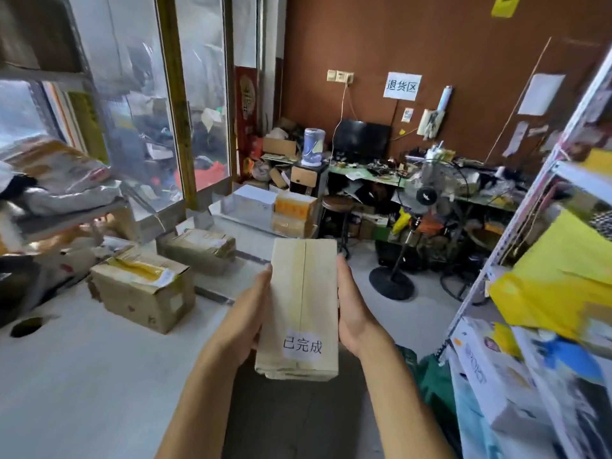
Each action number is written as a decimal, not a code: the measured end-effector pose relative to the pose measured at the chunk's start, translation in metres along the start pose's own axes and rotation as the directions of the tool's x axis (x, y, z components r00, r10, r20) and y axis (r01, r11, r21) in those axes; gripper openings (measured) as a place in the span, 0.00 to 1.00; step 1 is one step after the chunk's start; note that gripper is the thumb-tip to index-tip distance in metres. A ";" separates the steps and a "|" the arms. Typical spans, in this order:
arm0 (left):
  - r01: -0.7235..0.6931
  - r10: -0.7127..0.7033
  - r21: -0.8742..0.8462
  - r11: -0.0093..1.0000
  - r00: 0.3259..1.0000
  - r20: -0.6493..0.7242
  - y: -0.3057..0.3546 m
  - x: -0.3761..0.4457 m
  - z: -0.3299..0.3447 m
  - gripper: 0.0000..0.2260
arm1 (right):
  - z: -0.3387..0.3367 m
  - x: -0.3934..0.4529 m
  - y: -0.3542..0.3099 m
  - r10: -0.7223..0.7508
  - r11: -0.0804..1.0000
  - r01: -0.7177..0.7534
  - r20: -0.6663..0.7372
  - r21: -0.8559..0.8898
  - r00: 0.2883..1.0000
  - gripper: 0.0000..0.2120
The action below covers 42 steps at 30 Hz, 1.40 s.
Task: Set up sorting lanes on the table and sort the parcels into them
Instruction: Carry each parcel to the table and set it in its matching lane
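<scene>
A white table point(82, 376) is seen at the left, and four taped parcels are counted on it: two brown ones near its right edge, point(142, 293) and point(197, 248), and two more toward its far corner. One long pale parcel point(303, 306) is held beyond that right edge, above the floor, its long axis pointing away from the person. It is clamped between the left hand point(246, 318) and the right hand point(352, 309), one on each long side. The table lies to the left, so the left hand is nearer to it.
</scene>
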<state>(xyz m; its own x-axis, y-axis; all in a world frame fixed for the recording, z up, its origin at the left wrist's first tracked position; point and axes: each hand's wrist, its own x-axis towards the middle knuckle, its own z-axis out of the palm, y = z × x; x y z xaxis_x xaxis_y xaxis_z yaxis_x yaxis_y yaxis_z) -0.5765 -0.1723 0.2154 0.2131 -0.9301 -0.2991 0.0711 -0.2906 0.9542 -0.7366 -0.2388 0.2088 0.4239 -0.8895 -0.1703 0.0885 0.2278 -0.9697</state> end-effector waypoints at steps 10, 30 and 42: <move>0.010 -0.011 0.019 1.000 0.997 0.073 0.058 0.150 0.049 0.27 | -0.073 0.126 -0.050 -0.036 0.998 0.037 -0.035 0.046 0.999 0.34; 0.073 -0.081 -0.076 0.994 0.992 -0.095 0.138 0.462 0.101 0.28 | -0.196 0.483 -0.118 -0.014 1.000 0.018 0.225 -0.016 0.974 0.30; -0.027 -0.131 -0.308 0.951 0.867 -0.481 0.145 0.567 -0.008 0.32 | -0.070 0.707 -0.113 0.214 0.970 -0.102 0.568 -0.222 0.795 0.27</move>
<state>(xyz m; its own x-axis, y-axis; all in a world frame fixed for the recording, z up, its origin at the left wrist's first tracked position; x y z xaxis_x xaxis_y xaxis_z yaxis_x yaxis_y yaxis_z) -0.4370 -0.7402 0.1841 0.6440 -0.6604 -0.3862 0.3618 -0.1818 0.9144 -0.5097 -0.9210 0.1858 0.8676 -0.4337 -0.2432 -0.1576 0.2240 -0.9618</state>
